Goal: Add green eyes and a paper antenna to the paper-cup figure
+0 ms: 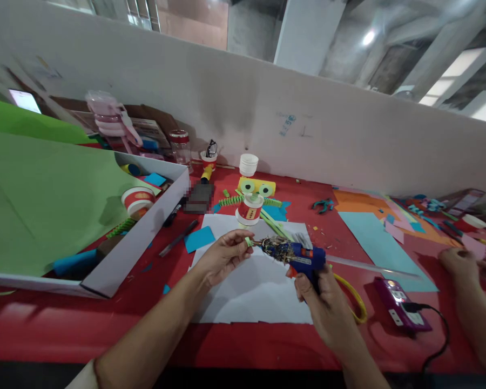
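My right hand (pixel 322 294) grips the handle of a blue glue gun (pixel 305 259), whose crusted nozzle points left. A clear glue stick (pixel 372 266) sticks out of its back end. Between the fingertips of my left hand (pixel 229 254) is a small light-green paper piece (pixel 249 242), right at the nozzle tip. Just beyond stands a red and white paper cup (pixel 250 209) with green folded-paper arms (pixel 231 201). Behind it lies a yellow paper roll (pixel 257 185) with two round green eyes. White paper sheets (pixel 251 294) lie beneath my hands.
At left stands a white box (pixel 146 232) holding green paper and another cup. Pliers (pixel 323 205), blue card (pixel 372 237) and a purple power unit (pixel 400 305) with a black cord lie to the right. Another person's hands (pixel 461 265) hold pink paper at the far right.
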Tool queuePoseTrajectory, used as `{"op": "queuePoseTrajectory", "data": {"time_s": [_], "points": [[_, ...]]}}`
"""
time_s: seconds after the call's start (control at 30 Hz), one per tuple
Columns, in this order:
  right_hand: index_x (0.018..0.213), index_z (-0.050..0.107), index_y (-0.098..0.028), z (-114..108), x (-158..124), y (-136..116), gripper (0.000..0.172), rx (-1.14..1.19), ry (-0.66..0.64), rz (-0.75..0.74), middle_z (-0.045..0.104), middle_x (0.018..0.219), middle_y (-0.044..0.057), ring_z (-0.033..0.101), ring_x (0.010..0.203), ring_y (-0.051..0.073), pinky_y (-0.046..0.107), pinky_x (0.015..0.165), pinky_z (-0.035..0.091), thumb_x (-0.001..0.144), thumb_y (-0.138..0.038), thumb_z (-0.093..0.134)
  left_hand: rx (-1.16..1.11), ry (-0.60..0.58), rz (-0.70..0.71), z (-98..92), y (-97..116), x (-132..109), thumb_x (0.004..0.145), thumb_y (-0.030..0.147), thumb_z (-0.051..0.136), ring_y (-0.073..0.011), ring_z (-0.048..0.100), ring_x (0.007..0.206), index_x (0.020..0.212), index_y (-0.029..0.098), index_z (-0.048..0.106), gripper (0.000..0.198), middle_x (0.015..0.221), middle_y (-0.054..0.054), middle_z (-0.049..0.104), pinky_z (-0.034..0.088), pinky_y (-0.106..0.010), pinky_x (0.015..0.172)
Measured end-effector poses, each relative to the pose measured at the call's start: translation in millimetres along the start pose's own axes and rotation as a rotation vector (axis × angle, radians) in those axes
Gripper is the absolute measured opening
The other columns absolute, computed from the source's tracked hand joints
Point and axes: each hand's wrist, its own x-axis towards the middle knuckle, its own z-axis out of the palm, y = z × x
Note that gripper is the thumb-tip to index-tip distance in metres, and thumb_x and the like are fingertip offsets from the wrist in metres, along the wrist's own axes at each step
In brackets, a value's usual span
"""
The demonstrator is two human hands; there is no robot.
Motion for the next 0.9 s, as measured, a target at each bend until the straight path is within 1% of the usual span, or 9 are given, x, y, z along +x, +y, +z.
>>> {"op": "queuePoseTrajectory", "data": {"time_s": [0.2, 0.33, 0.43, 0.5, 0.57, 0.67, 0.8, 0.9], "points": [[0.104, 0.057, -0.02, 0, 0, -2, 0.029, -0.12, -0.037, -0.004, 0.058, 0.071, 0.003, 0.049, 0.054, 0.016, 0.026, 0.051, 0.044, 0.089, -0.042, 0.046, 0.035, -0.013, -0.005, -1.7, 0, 1, 0.057, 0.021, 0.086, -0.0077, 0.061, 0.067, 0.086, 0.02, 0.074, 0.031, 0.072, 0.001, 0.063, 0.05, -0.015, 0.065], [0.104, 0.057, -0.02, 2, 0, 2, 0.028, -0.141, -0.057, -0.015, 0.062, 0.077, 0.004, 0.052, 0.056, 0.015, 0.026, 0.051, 0.046, 0.09, -0.042, 0.045, 0.05, -0.039, 0.006, -2.7, -1, 2, 0.059, 0.021, 0.086, -0.0077, 0.06, 0.066, 0.088, 0.021, 0.074, 0.031, 0.071, 0.001, 0.063, 0.05, -0.017, 0.066], [0.106, 0.057, -0.021, 3, -1, 4, 0.027, -0.118, -0.067, -0.014, 0.065, 0.081, 0.004, 0.056, 0.059, 0.015, 0.025, 0.052, 0.048, 0.091, -0.04, 0.046, 0.054, -0.031, 0.012, -3.5, -1, 2, 0.058, 0.02, 0.086, -0.0058, 0.058, 0.064, 0.088, 0.021, 0.074, 0.032, 0.072, 0.002, 0.063, 0.049, -0.016, 0.066], [0.109, 0.056, -0.022, 4, -3, 4, 0.026, -0.1, -0.059, -0.014, 0.066, 0.085, 0.004, 0.06, 0.064, 0.016, 0.025, 0.056, 0.05, 0.091, -0.04, 0.047, 0.061, -0.022, 0.014, -4.4, -1, 2, 0.058, 0.018, 0.085, -0.0043, 0.056, 0.062, 0.09, 0.022, 0.073, 0.034, 0.074, 0.002, 0.062, 0.047, -0.015, 0.064], [0.11, 0.056, -0.023, 3, -5, 4, 0.026, -0.102, -0.053, -0.019, 0.068, 0.09, 0.004, 0.063, 0.074, 0.017, 0.025, 0.062, 0.052, 0.091, -0.039, 0.047, 0.073, -0.018, 0.014, -5.2, -1, 2, 0.059, 0.017, 0.085, -0.0034, 0.055, 0.061, 0.091, 0.022, 0.073, 0.034, 0.077, 0.002, 0.063, 0.046, -0.014, 0.063], [0.111, 0.056, -0.024, 2, -7, 4, 0.025, -0.149, -0.07, -0.016, 0.069, 0.095, 0.004, 0.066, 0.085, 0.019, 0.027, 0.071, 0.053, 0.092, -0.038, 0.048, 0.08, -0.011, 0.013, -5.1, -1, 2, 0.06, 0.016, 0.084, -0.0038, 0.054, 0.063, 0.091, 0.021, 0.072, 0.034, 0.081, 0.001, 0.064, 0.045, -0.015, 0.063], [0.113, 0.055, -0.024, 1, -7, 7, 0.027, -0.215, -0.08, -0.016, 0.07, 0.096, 0.005, 0.066, 0.088, 0.022, 0.03, 0.073, 0.053, 0.092, -0.039, 0.048, 0.069, -0.01, 0.015, -4.1, 0, 3, 0.058, 0.015, 0.084, -0.0045, 0.052, 0.06, 0.09, 0.02, 0.073, 0.035, 0.073, 0.001, 0.062, 0.043, -0.016, 0.061], [0.118, 0.052, -0.024, 2, -8, 8, 0.03, -0.282, -0.048, -0.072, 0.069, 0.1, 0.006, 0.066, 0.091, 0.024, 0.034, 0.074, 0.053, 0.092, -0.04, 0.048, 0.068, -0.013, 0.024, -4.3, 0, 3, 0.057, 0.015, 0.085, -0.0046, 0.051, 0.059, 0.089, 0.02, 0.073, 0.035, 0.068, 0.002, 0.059, 0.042, -0.016, 0.06]]}}
